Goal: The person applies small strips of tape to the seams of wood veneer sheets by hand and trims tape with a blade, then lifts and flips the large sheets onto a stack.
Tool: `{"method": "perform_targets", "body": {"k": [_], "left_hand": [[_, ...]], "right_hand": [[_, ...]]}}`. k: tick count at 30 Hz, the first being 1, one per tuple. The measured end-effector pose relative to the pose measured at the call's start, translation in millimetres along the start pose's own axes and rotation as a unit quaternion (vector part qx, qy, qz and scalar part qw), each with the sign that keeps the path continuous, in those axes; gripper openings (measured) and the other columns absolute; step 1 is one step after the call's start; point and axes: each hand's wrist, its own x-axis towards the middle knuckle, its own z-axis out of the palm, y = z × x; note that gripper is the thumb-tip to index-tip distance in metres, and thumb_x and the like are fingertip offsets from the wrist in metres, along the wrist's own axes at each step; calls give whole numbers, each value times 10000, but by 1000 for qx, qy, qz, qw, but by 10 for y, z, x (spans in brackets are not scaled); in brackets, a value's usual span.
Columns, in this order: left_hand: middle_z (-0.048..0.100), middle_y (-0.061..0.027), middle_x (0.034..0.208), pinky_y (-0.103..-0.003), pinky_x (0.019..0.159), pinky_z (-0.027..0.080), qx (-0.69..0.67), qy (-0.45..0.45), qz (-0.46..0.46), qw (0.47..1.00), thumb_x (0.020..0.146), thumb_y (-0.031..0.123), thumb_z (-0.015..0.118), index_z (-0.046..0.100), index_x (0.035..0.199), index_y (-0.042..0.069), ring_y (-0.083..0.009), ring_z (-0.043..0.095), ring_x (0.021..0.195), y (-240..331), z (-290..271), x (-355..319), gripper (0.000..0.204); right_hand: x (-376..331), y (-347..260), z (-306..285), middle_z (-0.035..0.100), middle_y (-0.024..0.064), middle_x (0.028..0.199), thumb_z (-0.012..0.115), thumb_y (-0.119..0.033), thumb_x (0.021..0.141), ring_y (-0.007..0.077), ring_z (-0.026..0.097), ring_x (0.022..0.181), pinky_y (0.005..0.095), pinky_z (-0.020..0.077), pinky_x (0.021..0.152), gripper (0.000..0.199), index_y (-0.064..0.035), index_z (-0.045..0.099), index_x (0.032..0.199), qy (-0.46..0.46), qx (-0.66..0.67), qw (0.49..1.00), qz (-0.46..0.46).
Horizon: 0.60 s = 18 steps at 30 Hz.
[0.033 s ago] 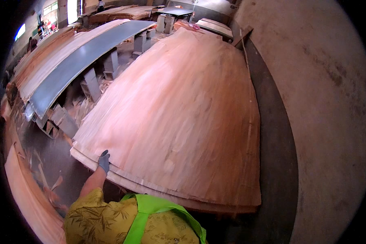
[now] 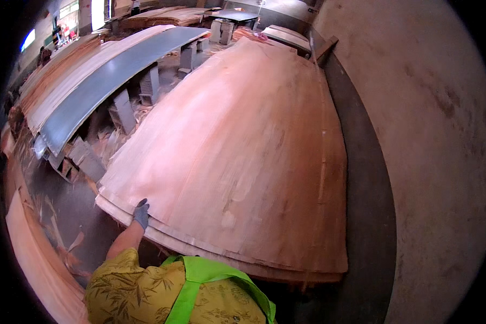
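A wide stack of thin wood veneer sheets [image 2: 227, 156], pinkish tan with darker streaks, stretches away in front of me. My left hand [image 2: 141, 214], in a grey glove, is closed over the near left edge of the top sheet. Its thumb and fingertips show on the upper face; whatever part is under the edge is hidden. Along the near side the sheet edges lie slightly stepped. My right hand does not show; my yellow-green patterned sleeve and bright green strap cover the lower part of the view.
To the left, a long grey panel [image 2: 108, 75] rests on grey blocks [image 2: 123, 112], with more veneer beyond it. A wall [image 2: 416, 135] with a dark lower band runs along the right. Loose scraps lie on the floor at left, near another veneer sheet [image 2: 35, 259].
The view has shifted slightly. My left hand stays at the same edge of the veneer, and the stack looks sharper than before.
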Motion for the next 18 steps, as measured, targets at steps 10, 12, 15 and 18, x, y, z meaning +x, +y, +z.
{"method": "perform_targets", "body": {"k": [10,12,15,18], "left_hand": [[512,-98,1143,-359,842,477,-24,-85,-46,995,843,22,446,517,1248,164,-207,498,1008,224,-125,-167,435],[514,-89,1143,-355,842,476,5,-85,-47,995,844,24,449,525,1241,165,-195,491,1018,289,-89,-259,428],[565,-52,1037,-315,771,484,-41,-79,-44,995,846,25,469,544,1221,162,-165,530,902,211,-181,-142,406],[589,-32,1006,-292,707,480,-16,-84,-48,995,836,30,502,554,1209,159,-150,548,824,301,-121,-227,398]], "right_hand": [[-1366,-448,680,511,39,775,467,-189,929,130,459,658,255,389,581,156,-62,556,949,-152,108,976,110],[-1590,-628,723,506,34,761,459,-188,934,124,452,649,247,383,572,157,-67,559,937,-171,121,969,133],[-1853,-922,760,498,25,741,447,-186,940,115,441,636,236,374,558,163,-74,563,918,-209,144,955,154],[-1989,-1131,799,491,17,720,435,-184,947,106,430,622,225,366,544,175,-81,568,899,-229,172,945,160]]}}
